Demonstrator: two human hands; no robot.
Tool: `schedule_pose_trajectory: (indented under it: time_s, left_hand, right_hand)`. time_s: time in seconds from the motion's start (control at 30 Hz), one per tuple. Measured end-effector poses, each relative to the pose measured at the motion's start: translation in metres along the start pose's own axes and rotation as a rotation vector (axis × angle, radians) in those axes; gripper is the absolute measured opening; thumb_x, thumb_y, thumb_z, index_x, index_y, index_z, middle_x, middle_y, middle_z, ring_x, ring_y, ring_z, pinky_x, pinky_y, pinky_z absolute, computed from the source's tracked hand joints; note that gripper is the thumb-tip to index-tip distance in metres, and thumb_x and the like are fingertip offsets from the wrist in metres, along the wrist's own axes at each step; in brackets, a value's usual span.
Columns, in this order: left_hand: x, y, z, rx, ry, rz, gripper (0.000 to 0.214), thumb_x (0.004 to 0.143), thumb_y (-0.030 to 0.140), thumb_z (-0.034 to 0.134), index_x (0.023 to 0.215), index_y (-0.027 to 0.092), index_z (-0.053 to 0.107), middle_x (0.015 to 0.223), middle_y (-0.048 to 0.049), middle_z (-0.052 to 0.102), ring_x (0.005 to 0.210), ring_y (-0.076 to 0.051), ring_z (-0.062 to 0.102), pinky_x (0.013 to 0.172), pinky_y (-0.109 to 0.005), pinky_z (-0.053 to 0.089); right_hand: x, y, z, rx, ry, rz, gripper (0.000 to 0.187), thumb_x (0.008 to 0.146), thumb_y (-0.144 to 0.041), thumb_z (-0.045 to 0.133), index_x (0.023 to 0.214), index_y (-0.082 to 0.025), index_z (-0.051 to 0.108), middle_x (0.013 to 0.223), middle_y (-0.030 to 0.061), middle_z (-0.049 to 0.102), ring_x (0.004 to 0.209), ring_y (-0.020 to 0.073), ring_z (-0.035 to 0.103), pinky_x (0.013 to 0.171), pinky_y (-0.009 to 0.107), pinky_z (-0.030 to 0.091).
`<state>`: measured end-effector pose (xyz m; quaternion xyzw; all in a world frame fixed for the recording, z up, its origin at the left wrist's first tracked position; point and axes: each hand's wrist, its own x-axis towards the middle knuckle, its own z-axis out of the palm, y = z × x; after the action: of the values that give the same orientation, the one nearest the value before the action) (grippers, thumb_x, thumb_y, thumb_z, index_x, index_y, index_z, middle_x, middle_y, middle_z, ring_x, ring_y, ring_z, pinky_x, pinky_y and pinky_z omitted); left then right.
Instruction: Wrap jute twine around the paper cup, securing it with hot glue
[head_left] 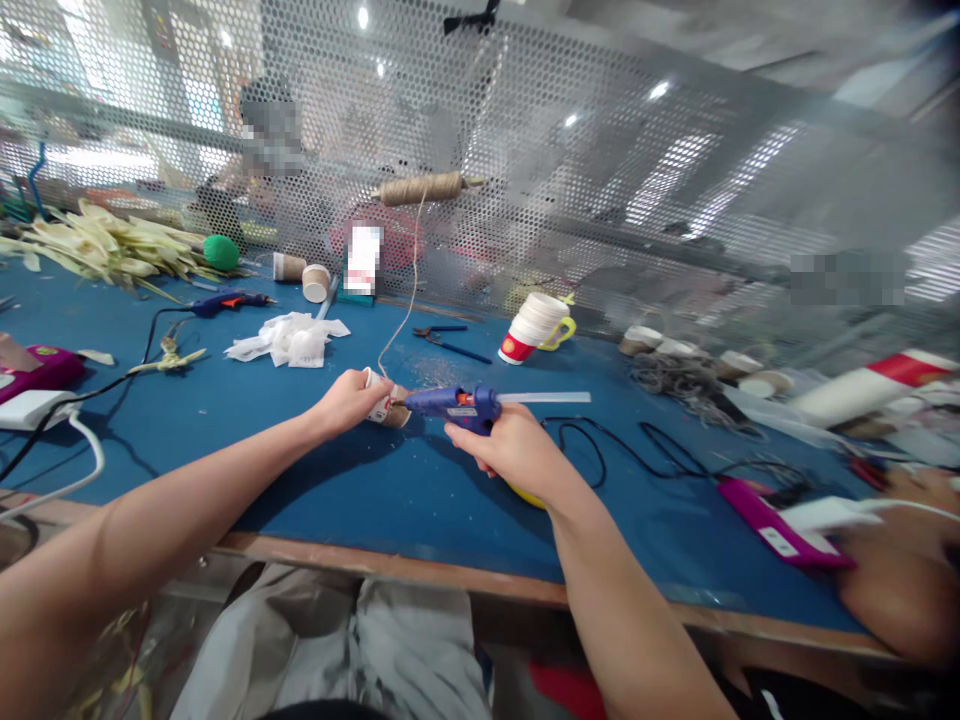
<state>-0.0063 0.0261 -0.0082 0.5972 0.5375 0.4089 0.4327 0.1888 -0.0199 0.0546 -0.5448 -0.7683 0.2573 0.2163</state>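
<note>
Hands working over the blue table (247, 400), seen from my head camera. I am closing my left hand (347, 400) around a small paper cup (384, 405) lying on its side on the table top, fingers wrapped over its upper wall. I am gripping a blue glue gun (454, 405) in my right hand (510, 447), fingers clamped around its handle, with its nozzle pointing left and meeting the cup's end; a pale glue stick (544, 398) is projecting from the gun's rear. A strand of twine (409, 300) is running from the cup up to a spool (421, 188) mounted on the perforated metal screen (600, 150). Farther back, a stack of cups (534, 327), scissors (442, 340) and crumpled white paper (289, 338) are lying well apart from my hands. A second glue gun (225, 300) is resting at far left.
</note>
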Motion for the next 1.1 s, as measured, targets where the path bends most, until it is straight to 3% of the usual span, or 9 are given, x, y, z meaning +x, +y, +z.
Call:
schedule_pose_trajectory:
  time_s: [0.3,0.53,1.1]
  left_hand:
    - [0.001,0.0,-0.001,-0.037,-0.027,-0.022,0.034,0.069,0.041,0.047,0.065,0.01,0.06,0.058,-0.0033,0.058,0.052,-0.011,0.05,0.051,-0.022,0.038]
    - [0.0,-0.002,0.001,0.018,0.023,0.011,0.033,0.069,0.041,0.048,0.06,0.011,0.058,0.053,-0.0015,0.055,0.049,-0.01,0.046,0.048,-0.022,0.036]
    - [-0.001,-0.004,0.0,0.026,0.008,0.045,0.036,0.07,0.044,0.046,0.061,0.012,0.058,0.055,-0.0016,0.055,0.053,-0.012,0.049,0.051,-0.023,0.038]
  right_hand:
    - [-0.001,-0.001,0.0,0.005,-0.023,-0.01,0.024,0.072,-0.031,0.053,0.053,-0.016,0.053,0.035,-0.0026,0.048,0.031,0.0089,0.045,0.036,0.02,0.038]
    - [0.002,-0.001,0.0,0.015,0.034,0.021,0.022,0.071,-0.031,0.054,0.055,-0.016,0.053,0.036,-0.0016,0.05,0.032,0.0095,0.046,0.037,0.02,0.04]
    - [0.016,0.003,0.002,0.029,0.066,0.074,0.02,0.07,-0.03,0.054,0.057,-0.016,0.052,0.035,-0.0023,0.048,0.03,0.0089,0.044,0.036,0.02,0.04]
